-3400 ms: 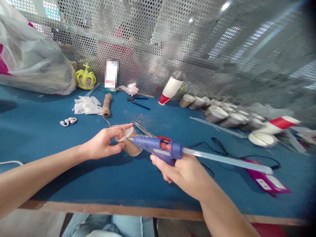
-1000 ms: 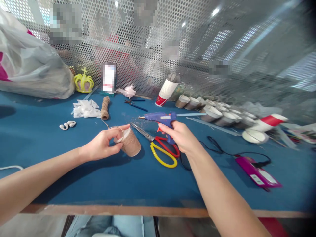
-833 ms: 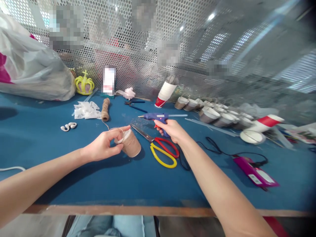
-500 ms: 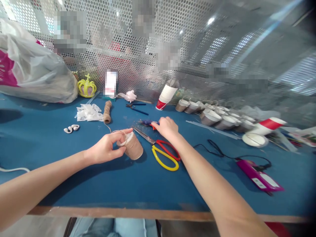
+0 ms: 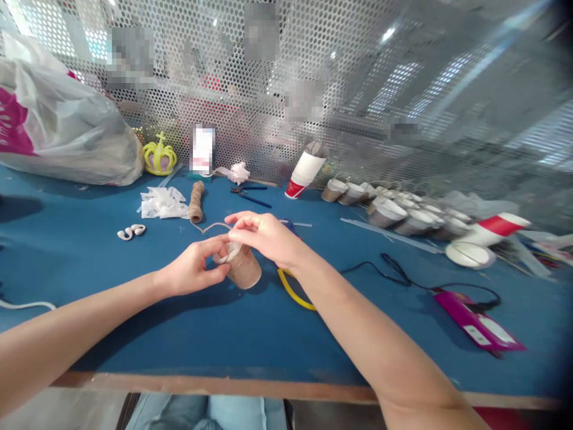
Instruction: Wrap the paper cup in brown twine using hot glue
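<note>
My left hand (image 5: 194, 267) is closed around the rim of a paper cup (image 5: 245, 270) wrapped in brown twine, which lies tilted with its base to the right. Over that rim reaches my right hand (image 5: 262, 234), its fingertips pinched at the strand of twine (image 5: 215, 224) that runs to the twine spool (image 5: 196, 203). Behind my right wrist is a blue glue gun (image 5: 287, 224), mostly covered. Below that forearm shows a yellow handle of the scissors (image 5: 293, 291); their blades are hidden.
Blue-handled pliers (image 5: 253, 196) and white lace scraps (image 5: 163, 203) lie behind my hands. Stacked paper cups (image 5: 307, 170) lean near the mesh. Wrapped cups (image 5: 387, 214) cluster at the right, with a purple box (image 5: 478, 319) and black cable in front. A plastic bag (image 5: 76, 131) sits far left.
My right hand has let go of the glue gun and moved left to the cup's rim and the twine. The scissors are now largely covered by my forearm. My left hand keeps holding the cup.
</note>
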`<state>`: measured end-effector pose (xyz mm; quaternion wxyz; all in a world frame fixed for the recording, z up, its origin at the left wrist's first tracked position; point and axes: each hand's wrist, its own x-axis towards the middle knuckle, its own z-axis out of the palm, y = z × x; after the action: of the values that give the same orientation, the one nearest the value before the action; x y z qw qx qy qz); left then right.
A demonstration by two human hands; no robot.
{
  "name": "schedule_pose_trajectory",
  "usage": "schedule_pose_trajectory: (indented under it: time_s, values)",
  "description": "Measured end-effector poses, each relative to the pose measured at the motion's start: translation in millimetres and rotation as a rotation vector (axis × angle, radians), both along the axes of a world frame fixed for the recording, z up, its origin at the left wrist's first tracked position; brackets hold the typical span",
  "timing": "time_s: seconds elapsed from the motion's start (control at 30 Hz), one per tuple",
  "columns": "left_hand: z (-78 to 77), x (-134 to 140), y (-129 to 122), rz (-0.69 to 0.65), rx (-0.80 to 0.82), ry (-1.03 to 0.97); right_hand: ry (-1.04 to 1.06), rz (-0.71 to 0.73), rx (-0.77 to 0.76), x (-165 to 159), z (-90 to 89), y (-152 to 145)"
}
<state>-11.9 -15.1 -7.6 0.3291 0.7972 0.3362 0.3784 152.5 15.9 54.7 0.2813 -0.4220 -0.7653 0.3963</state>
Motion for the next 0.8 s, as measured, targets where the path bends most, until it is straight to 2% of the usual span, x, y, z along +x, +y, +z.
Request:
schedule_pose_trajectory:
  time_s: [0.1,0.2,0.43,0.8]
  values:
    - [-1.4,-0.9,0.5,-0.045,-0.089,-0.078,0.269,-0.053,-0.135,14.5,-7.2,-3.3]
    - [-1.6,-1.7,0.4,-0.094,-0.151,-0.107,0.394,-0.110,-0.186,24.9,-11.5,-9.0]
    - [1.6,-1.9,-1.9,-0.135,-0.173,-0.128,0.485,-0.247,-0.250,31.8,-18.3,-17.8]
    - [5.2,0.5,-6.0,-0.209,-0.239,-0.202,0.533,-0.261,-0.277,32.0,-29.7,-15.9]
